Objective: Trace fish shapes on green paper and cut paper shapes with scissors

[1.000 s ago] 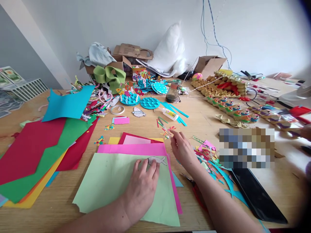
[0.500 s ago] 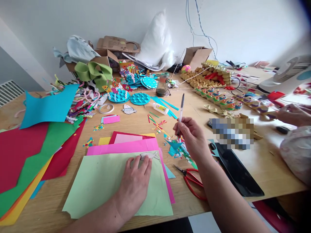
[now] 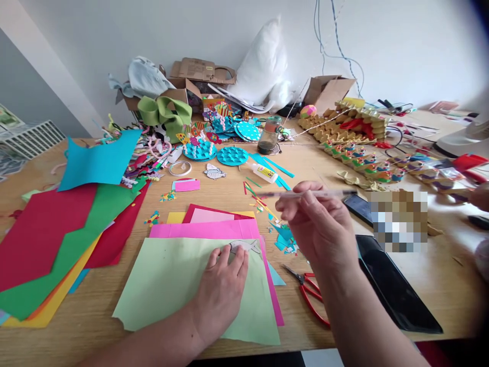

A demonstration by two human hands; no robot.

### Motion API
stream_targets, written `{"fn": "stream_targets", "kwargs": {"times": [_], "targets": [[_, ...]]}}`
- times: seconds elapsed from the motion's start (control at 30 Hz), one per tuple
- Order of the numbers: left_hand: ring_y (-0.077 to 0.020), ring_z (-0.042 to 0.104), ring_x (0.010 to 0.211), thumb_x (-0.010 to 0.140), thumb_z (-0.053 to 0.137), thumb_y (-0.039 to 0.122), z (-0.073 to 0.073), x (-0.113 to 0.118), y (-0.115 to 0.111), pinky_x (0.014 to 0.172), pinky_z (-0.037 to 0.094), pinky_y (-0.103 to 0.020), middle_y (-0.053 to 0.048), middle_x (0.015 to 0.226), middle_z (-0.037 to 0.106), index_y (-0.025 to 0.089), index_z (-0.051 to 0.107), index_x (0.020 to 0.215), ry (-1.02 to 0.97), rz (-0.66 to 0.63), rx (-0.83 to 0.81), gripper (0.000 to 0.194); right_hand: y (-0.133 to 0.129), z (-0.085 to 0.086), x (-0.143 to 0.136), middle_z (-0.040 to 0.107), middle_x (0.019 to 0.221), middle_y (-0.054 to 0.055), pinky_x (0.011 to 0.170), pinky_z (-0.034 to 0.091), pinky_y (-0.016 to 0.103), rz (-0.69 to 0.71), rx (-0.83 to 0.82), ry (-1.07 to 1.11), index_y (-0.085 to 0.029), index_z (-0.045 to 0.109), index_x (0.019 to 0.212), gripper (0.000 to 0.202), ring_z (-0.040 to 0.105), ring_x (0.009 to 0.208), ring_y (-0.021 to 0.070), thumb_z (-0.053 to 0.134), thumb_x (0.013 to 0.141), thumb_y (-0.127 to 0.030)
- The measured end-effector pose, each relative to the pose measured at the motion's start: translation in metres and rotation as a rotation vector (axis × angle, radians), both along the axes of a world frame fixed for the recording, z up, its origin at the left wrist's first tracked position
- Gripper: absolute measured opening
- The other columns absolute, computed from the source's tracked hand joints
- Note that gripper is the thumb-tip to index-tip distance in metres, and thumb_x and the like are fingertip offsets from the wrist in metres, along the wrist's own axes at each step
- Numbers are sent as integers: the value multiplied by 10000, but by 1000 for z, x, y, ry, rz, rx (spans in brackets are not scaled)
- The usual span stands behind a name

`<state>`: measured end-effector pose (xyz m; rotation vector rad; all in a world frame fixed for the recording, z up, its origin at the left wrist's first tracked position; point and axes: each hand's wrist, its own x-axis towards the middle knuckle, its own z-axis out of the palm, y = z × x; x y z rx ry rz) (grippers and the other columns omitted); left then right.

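Observation:
My left hand lies with its fingers spread on a sheet of light green paper. Its fingertips press on a small fish-shaped paper cutout near the sheet's upper right corner. Above the table, to the right, my right hand grips a pen between thumb and fingers. The pen is held nearly level and is blurred by motion. Pink paper shows under the green sheet. Red-handled scissors rest below my right hand, partly hidden by my forearm.
Coloured sheets are stacked at left. A glue bottle, a tape roll and another fish cutout lie further back. Paper scraps and a black tablet-like device are at right. Another person's hand shows at the right edge.
The pen has swung from upright to nearly level in my right hand. My left hand stays on the fish cutout. The view has turned slightly right.

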<state>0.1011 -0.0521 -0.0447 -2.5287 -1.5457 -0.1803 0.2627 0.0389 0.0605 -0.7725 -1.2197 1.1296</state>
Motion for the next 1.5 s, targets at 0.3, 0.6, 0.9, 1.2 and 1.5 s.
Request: {"fn": "stream_targets", "kwargs": {"times": [0.3, 0.6, 0.9, 1.2, 1.5], "targets": [[-293, 498, 1125, 789, 477, 109, 0, 1, 0, 922, 393, -445, -62, 1290, 564, 157, 566, 1245, 5, -4, 11, 467, 18, -46, -17, 501, 454, -54, 600, 456, 257, -88, -160, 120, -206, 573, 816, 263, 534, 492, 123, 508, 903, -446], [-292, 495, 1177, 840, 475, 194, -3, 3, -2, 954, 375, -444, -141, 1275, 573, 140, 540, 1270, 17, 8, 61, 439, 16, -61, -24, 445, 440, -103, 511, 389, 239, 68, -228, 49, -220, 506, 790, 199, 420, 390, 85, 642, 832, -360], [-300, 496, 1181, 867, 445, 220, 2, 4, -3, 952, 379, -457, -167, 1280, 567, 115, 547, 1262, 41, 2, 64, 421, 13, -64, -24, 592, 617, -3, 573, 415, 253, 280, -284, -140, -159, 628, 782, 148, 535, 587, 124, 581, 837, -288], [-287, 461, 1227, 924, 420, 287, -3, 4, -5, 969, 341, -430, -184, 1325, 534, 94, 508, 1288, -17, 0, 17, 422, 13, -67, -30, 563, 576, -26, 429, 403, 220, 206, -278, -423, -177, 530, 742, 253, 518, 442, 98, 606, 824, -403], [-278, 493, 1212, 934, 426, 322, 0, 5, -4, 975, 331, -413, -161, 1301, 570, 105, 552, 1254, -65, 9, 52, 406, 16, -66, -21, 579, 491, -22, 391, 379, 189, -88, -235, -378, -176, 519, 681, 310, 523, 388, 89, 608, 840, -427]]}}
